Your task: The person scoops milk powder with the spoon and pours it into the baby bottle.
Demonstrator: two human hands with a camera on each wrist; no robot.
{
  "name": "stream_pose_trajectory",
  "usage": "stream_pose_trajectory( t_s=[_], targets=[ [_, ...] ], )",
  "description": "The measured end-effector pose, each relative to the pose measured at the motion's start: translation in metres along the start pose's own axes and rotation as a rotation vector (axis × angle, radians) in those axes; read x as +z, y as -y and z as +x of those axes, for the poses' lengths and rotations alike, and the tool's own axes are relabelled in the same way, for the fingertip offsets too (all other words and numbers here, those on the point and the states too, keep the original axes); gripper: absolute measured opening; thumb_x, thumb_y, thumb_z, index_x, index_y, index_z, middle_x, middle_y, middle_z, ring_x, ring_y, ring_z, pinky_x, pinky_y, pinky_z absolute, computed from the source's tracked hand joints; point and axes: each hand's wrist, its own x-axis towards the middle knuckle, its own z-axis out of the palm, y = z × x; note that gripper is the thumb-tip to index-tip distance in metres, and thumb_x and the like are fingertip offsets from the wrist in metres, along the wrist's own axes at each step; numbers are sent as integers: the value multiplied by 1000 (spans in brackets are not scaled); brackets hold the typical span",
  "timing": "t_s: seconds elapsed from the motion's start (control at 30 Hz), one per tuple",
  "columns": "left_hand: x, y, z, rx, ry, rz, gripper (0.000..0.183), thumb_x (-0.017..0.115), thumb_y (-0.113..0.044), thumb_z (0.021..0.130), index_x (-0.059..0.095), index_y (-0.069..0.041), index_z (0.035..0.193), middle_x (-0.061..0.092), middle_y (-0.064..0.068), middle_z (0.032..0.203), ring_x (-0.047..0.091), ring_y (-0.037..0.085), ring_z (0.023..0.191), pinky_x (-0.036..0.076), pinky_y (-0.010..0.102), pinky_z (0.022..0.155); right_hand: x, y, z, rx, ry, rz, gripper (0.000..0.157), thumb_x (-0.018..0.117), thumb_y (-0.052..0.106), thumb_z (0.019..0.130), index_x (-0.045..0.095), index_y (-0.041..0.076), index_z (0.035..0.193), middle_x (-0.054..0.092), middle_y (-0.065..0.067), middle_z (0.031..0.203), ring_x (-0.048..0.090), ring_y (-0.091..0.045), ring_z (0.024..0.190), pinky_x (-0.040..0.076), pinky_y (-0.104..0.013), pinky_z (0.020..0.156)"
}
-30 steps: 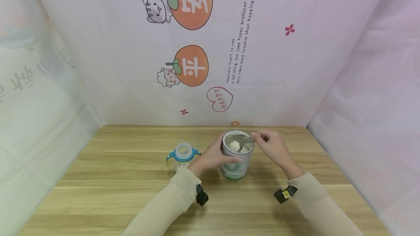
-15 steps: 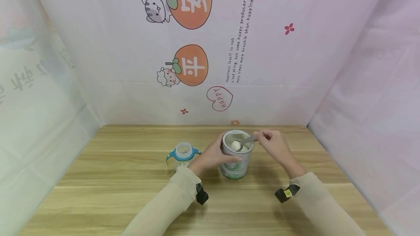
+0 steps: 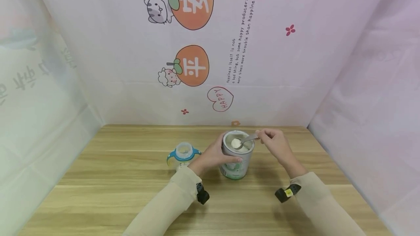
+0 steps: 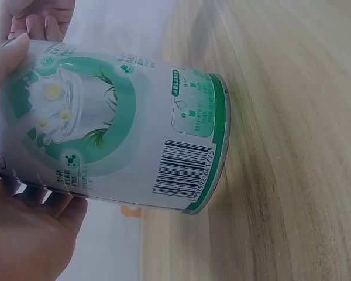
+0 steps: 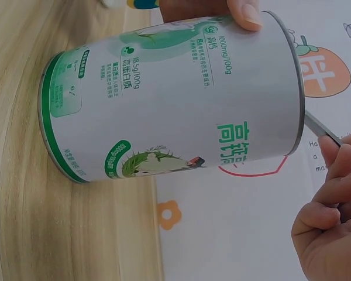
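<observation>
Head: we see the can [image 3: 234, 166] at three o'clock of the bottle [image 3: 183, 158], left hand [image 3: 214, 156] curled round it; right hand [image 3: 275, 145] pinches the spoon [image 3: 251, 138] from two o'clock; left wrist: thumb [image 4: 13, 54] and fingers [image 4: 50, 206] brace it; right wrist: handle [image 5: 320, 126] pinched; we'd carry the white load [image 3: 236, 143] level.

green-printed white can [image 4: 123, 126], silver spoon [image 3: 250, 138], streaked tan table [image 3: 115, 177]

The can [image 5: 181, 111] in the left grip [image 3: 214, 154] reads 高钙 1000mg/100g and 高蛋白质 18.5g/100g; its barcode [image 4: 183, 168] shows 907992 641775. Beyond that grip, the backdrop [image 3: 269, 97] bears 安, 平, HAPPY inside a heart [image 3: 220, 99], and "Happiness itself is not a bad thing, but some happy producers bring many times more trouble than happiness."
</observation>
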Motion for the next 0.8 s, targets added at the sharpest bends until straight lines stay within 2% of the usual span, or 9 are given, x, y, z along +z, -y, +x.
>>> stream_pose_trajectory(
  t_s=[0.27,0.67,0.8],
  targets=[
    [-1,0,0,-17,5,-1,98,89,-40,76,28,-35,153,49,-6,140,47,21,130,36,55,107,0,0,2,-17,-11,69,34,62,26,100,62,4,73,45,2,59,36,-13,54,31,-27,48],
    [-2,1,2,15,24,-1,99,88,-39,77,28,-33,154,48,-7,141,46,20,131,36,55,107,-2,7,2,-18,-21,68,34,63,29,99,66,3,78,49,-1,63,38,-13,55,32,-27,49],
    [-4,0,1,15,16,34,108,88,-42,77,18,-32,159,43,-5,147,40,22,137,33,55,110,-2,9,2,-23,-9,86,36,62,30,100,65,2,77,50,-3,64,38,-13,56,33,-27,50]
  ],
)
